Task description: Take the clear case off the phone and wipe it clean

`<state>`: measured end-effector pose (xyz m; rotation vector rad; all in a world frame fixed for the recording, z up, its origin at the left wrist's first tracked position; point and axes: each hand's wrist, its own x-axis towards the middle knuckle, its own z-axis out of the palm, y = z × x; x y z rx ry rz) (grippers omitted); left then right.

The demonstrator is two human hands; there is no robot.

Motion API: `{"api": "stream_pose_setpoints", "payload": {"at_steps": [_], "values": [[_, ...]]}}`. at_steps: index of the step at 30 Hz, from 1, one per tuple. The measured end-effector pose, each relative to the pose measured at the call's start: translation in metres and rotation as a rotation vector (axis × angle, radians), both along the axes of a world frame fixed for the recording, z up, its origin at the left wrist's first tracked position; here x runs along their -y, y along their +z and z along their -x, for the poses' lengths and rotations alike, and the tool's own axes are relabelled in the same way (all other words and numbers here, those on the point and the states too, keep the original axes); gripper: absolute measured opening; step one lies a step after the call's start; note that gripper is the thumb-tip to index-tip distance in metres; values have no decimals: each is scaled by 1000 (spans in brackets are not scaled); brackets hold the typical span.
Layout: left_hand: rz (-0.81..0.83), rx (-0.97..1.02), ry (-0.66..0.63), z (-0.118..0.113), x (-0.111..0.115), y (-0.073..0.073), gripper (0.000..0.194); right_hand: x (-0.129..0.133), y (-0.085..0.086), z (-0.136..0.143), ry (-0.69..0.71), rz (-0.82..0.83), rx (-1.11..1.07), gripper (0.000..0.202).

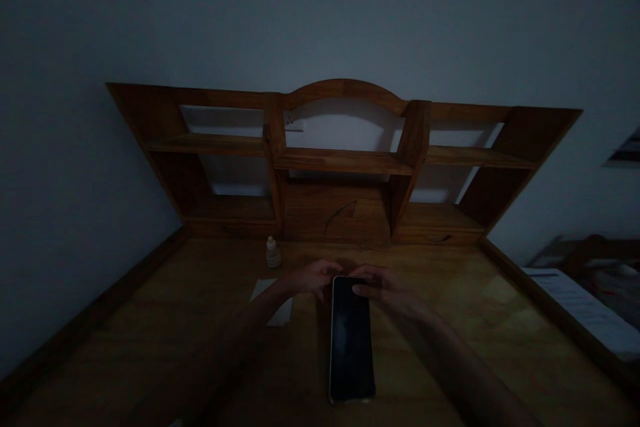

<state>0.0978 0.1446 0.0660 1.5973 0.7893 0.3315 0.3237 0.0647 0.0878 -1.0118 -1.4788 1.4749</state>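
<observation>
my right grip (386, 288) has the smartphone (351, 347) by its far end, left grip (314, 279) just beside, can't tell if closed tbh

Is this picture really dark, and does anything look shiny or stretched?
Head view: dim all over, darkest toward the lower left; head view: a faint reflection on the phone; head view: the wooden shelf splays outward at its sides, probably lens stretch.

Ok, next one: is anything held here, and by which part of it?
A smartphone, by its far end: the right fingers grip its right corner. The left fingers are by the left corner; whether they touch it cannot be told.
</observation>
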Motion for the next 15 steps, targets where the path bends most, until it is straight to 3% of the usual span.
{"api": "stream_pose_setpoints", "payload": {"at_steps": [5, 11, 13, 15], "values": [[-55, 37, 115, 4, 5, -20, 36, 12, -12, 7, -127, 145, -151, 34], [1, 125, 217, 14, 22, -19, 62, 13, -13, 13, -312, 101, -352, 38], [36, 129, 263, 15, 25, -18, 61, 7, -7, 4, -456, 52, -315, 41], [24, 121, 285, 16, 25, -20, 59, 1, -3, -11, -538, 18, -138, 46]]}}
